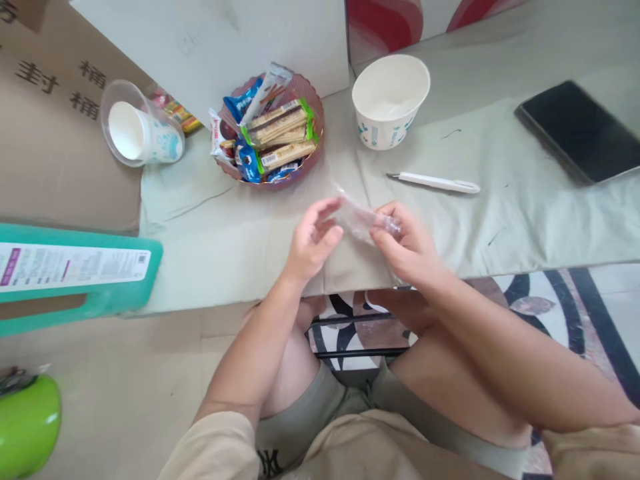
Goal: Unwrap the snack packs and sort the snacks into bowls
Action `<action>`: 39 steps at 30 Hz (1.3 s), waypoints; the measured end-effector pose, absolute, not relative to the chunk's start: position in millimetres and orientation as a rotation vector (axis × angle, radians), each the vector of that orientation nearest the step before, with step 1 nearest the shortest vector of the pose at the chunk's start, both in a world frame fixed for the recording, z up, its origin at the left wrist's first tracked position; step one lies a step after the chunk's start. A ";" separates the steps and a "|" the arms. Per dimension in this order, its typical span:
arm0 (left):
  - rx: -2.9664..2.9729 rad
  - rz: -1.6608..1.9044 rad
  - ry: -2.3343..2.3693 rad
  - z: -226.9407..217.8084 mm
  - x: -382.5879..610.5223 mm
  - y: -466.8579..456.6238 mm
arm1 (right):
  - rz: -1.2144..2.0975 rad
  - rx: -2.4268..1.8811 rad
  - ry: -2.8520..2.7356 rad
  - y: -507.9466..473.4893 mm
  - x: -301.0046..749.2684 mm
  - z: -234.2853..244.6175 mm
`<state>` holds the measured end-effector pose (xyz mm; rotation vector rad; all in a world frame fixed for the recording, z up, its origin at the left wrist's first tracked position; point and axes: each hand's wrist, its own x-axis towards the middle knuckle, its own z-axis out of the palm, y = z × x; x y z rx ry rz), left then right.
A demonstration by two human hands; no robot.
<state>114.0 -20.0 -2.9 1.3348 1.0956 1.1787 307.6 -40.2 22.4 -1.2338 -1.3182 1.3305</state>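
Observation:
A crinkled piece of clear plastic film [357, 219] is pinched at its right end between the thumb and fingers of my right hand [407, 247]. My left hand [314, 241] is beside the film's left end, thumb and fingers apart and curved. Its fingertips are close to the film; whether they touch it I cannot tell. Both hands are above the front part of the cloth-covered table [240, 253]. Just beyond them lies a white pen [440, 183], and a pink glass bowl [315, 157] full of wrapped snacks [280, 130] stands behind my left hand.
A white paper bowl [393, 100] stands at the back, with a dark phone [583, 133] to the right. On the left are nested cups [145, 133], a cardboard box [65, 153] and a teal container [145, 267]. A white box [225, 47] borders the back. A green bin [30, 427] is lower left.

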 end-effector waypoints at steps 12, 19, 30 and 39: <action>1.077 1.085 1.151 1.9 121.4 -13.5 | 1.300 -1.112 -1.310 -25.7 298.9 5.8; 1.259 1.234 1.359 7.3 119.2 -9.1 | 1.317 -1.141 -1.150 -16.6 307.6 9.0; 2.512 1.042 1.633 112.0 190.5 105.8 | 1.310 -1.184 -0.975 0.4 318.8 19.4; 2.373 0.421 1.682 81.4 261.0 174.1 | 1.323 -1.220 -1.080 8.7 321.7 16.3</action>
